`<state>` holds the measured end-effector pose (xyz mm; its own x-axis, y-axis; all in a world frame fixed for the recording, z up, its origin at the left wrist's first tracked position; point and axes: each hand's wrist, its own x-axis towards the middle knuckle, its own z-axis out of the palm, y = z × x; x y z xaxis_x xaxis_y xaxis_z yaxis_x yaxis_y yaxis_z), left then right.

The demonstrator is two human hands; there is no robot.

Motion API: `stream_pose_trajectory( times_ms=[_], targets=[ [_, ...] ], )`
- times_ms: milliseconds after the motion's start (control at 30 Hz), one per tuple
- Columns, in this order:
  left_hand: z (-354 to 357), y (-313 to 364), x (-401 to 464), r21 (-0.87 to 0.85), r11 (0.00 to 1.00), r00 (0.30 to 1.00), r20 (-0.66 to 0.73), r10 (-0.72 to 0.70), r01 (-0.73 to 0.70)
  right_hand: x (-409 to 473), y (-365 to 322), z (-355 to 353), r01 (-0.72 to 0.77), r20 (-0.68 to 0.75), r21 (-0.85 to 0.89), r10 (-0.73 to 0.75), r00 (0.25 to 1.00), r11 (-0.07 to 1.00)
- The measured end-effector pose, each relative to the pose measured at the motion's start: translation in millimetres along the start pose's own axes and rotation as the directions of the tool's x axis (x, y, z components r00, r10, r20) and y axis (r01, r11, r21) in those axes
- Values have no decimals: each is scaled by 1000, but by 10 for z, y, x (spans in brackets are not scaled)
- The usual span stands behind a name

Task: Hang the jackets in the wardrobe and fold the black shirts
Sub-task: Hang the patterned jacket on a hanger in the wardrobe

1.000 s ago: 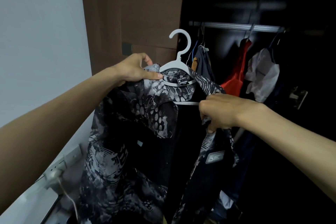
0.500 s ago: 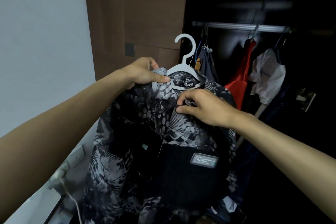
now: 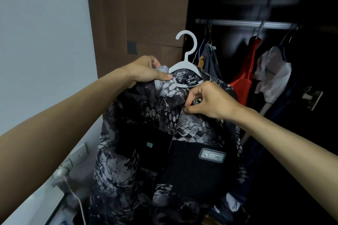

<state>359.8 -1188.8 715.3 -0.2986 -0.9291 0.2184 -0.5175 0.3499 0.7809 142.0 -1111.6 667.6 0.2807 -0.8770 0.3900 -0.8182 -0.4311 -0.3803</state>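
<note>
Left hand point(image 3: 146, 73) is gripping the shoulder of the patterned black-and-grey jacket point(image 3: 164, 133) right at the left end of the white hanger point(image 3: 184, 64), and the right hand point(image 3: 210, 100) is pinching the jacket's front just below the hanger's collar area. The jacket's draped on the hanger and held up in the air, left of the wardrobe rail point(image 3: 247, 23) and lower than it. A red garment point(image 3: 243, 78) and a white one point(image 3: 272, 73) hang off that rail, to the right of the hanger.

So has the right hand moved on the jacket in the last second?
Yes. The right hand has gone up the jacket front, closer to the white hanger.
</note>
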Motion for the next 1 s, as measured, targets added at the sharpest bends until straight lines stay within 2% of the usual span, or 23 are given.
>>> stream_pose_trajectory(
  times_ms=[133, 233, 367, 400, 433, 467, 533, 600, 633, 667, 733, 767, 800, 833, 900, 933, 1000],
  targets=[
    [20, 17, -9, 3, 1000, 1000, 24, 11, -11, -2, 5, -20, -59, 22, 84, 58, 998, 995],
    [15, 36, -12, 22, 999, 999, 40, 34, -35, -35, -21, -4, -23, 7, 62, 23, 1000, 998],
    [9, 29, -34, 54, 995, 992, 99, 81, -86, -118, -120, -141, -59, 160, 118, 40, 986, 991],
    [11, 15, -38, 62, 992, 988, 118, 102, -110, -129, -131, -206, -84, 133, 159, 64, 989, 984],
    [14, 0, -41, 67, 988, 983, 134, 128, -138, -127, -132, -275, -96, 26, 200, 93, 995, 975],
    [15, -8, -49, 68, 983, 975, 153, 158, -170, -116, -117, -343, -87, -140, 216, 119, 983, 972],
    [27, -10, -63, 66, 970, 958, 189, 216, -232, -82, -54, -473, -85, -433, 116, 127, 892, 990],
    [53, -3, -71, 63, 958, 943, 207, 261, -279, -55, -3, -552, -146, -513, -53, 99, 853, 988],
    [65, 9, -81, 69, 950, 935, 212, 284, -304, -43, 16, -576, -150, -491, -47, 108, 864, 988],
    [70, 17, -81, 90, 938, 925, 218, 310, -335, -39, 17, -600, -121, -439, 55, 132, 889, 991],
    [84, 41, -77, 129, 909, 904, 228, 362, -396, -29, -31, -635, -45, -326, 389, 184, 927, 920],
    [99, 62, -87, 150, 895, 895, 233, 381, -421, -30, -51, -652, -47, -307, 480, 218, 927, 876],
    [116, 76, -85, 175, 883, 889, 237, 392, -436, -10, -33, -665, -87, -330, 475, 268, 905, 876],
    [132, 80, -79, 190, 872, 883, 239, 405, -451, 11, 7, -690, -156, -384, 381, 309, 870, 911],
    [158, 61, -55, 162, 859, 859, 272, 434, -485, -3, 59, -773, -335, -501, 75, 326, 801, 939],
    [168, 39, -33, 117, 855, 840, 293, 457, -506, -35, 63, -820, -358, -457, 44, 338, 823, 933],
    [191, 5, -13, 36, 844, 807, 318, 498, -535, -126, 48, -880, -262, -238, 275, 330, 914, 925]
  ],
)
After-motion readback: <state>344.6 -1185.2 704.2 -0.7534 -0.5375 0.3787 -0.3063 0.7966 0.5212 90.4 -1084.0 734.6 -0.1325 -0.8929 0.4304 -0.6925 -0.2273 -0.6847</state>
